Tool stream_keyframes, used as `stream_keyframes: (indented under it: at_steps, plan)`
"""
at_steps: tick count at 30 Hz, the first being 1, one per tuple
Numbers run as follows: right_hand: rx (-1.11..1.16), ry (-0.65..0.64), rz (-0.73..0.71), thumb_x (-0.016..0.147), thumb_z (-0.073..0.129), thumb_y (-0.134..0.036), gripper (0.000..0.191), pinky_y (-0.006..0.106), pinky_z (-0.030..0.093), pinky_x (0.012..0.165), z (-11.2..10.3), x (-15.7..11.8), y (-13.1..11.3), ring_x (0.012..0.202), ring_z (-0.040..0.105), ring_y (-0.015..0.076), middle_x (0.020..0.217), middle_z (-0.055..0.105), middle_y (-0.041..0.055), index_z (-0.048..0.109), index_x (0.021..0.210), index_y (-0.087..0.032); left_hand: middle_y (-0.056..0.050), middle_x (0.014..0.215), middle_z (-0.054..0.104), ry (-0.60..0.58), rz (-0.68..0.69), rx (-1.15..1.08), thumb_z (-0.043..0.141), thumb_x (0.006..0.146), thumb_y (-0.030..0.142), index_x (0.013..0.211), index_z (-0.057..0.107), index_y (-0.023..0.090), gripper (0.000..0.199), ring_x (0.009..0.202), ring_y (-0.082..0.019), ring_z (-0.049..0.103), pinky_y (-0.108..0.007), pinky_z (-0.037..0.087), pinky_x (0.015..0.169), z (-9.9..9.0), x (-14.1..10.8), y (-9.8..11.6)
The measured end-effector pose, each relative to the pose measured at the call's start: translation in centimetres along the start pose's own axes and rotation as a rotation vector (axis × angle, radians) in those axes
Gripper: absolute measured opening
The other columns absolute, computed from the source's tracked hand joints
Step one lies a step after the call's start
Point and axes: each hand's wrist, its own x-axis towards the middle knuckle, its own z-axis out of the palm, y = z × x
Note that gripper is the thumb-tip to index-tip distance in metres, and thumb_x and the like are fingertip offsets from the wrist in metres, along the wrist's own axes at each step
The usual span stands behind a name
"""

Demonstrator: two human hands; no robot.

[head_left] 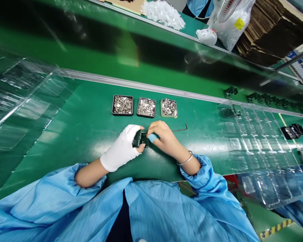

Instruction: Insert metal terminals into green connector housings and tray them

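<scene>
My left hand [125, 144], in a white glove with bare fingertips, is closed around a small dark block-shaped part [140, 138] just above the green table. My right hand [164, 136] leans over the part's right side, thumb and forefinger pinched together at its edge. A blue cover wraps the thumb; whatever the pinch holds is too small to make out. Beyond the right hand a thin L-shaped rod [180, 129] points right, its near end hidden by the hand. Three small trays of shiny metal pieces stand behind: the left tray [112, 107], middle tray [155, 109] and right tray [177, 109].
Clear plastic trays [27, 97] are stacked at the left. Another compartmented clear tray [257, 141] lies to the right, with a dark part [237, 110] in a far compartment. Several dark parts [270, 99] line the back right. A metal rail [141, 88] crosses behind the small trays.
</scene>
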Motion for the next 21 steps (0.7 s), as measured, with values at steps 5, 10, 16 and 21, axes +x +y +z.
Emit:
stream_keyframes:
  at_steps: [5, 10, 16, 21]
  plan:
    - [-0.173, -0.008, 0.019, 0.087, 0.048, -0.013, 0.011, 0.038, 0.039, 0.089, 0.69, -0.18, -0.38, 0.098, 0.052, 0.0226, 0.104, 0.06, 0.0095, 0.056, 0.091, -0.02, -0.013, 0.11, 0.059, 0.034, 0.08, 0.101, 0.058, 0.075, 0.027, 0.115, 0.051, 0.017, 0.041, 0.105, -0.029, 0.057, -0.045, 0.049, 0.093, 0.1, -0.5, -0.02]
    - [-0.17, 0.011, -0.051, 0.085, 0.045, -0.01, 0.015, 0.039, 0.041, 0.089, 1.03, -0.27, -0.19, 0.1, 0.051, 0.023, 0.104, 0.058, 0.0104, 0.053, 0.093, -0.019, -0.012, 0.107, 0.058, 0.076, 0.083, 0.094, 0.058, 0.076, 0.028, 0.112, 0.051, 0.016, 0.039, 0.101, -0.028, 0.058, -0.042, 0.05, 0.09, 0.13, -0.42, 0.16]
    - [-0.12, 0.038, -0.049, 0.088, 0.044, -0.014, 0.011, 0.04, 0.042, 0.091, 0.98, -0.22, -0.21, 0.098, 0.051, 0.0222, 0.101, 0.058, 0.0095, 0.052, 0.091, -0.021, -0.009, 0.105, 0.058, 0.013, -0.016, 0.025, 0.059, 0.075, 0.031, 0.112, 0.05, 0.018, 0.04, 0.097, -0.026, 0.059, -0.039, 0.051, 0.087, -0.52, -0.19, 0.5]
    - [-0.107, 0.028, -0.041, 0.083, 0.044, -0.011, 0.015, 0.04, 0.043, 0.091, 1.05, -0.33, -0.21, 0.1, 0.051, 0.0225, 0.102, 0.056, 0.0097, 0.051, 0.092, -0.021, -0.009, 0.105, 0.058, -0.005, -0.032, 0.04, 0.06, 0.074, 0.031, 0.112, 0.05, 0.019, 0.042, 0.099, -0.027, 0.059, -0.04, 0.05, 0.089, -0.57, -0.26, 0.53]
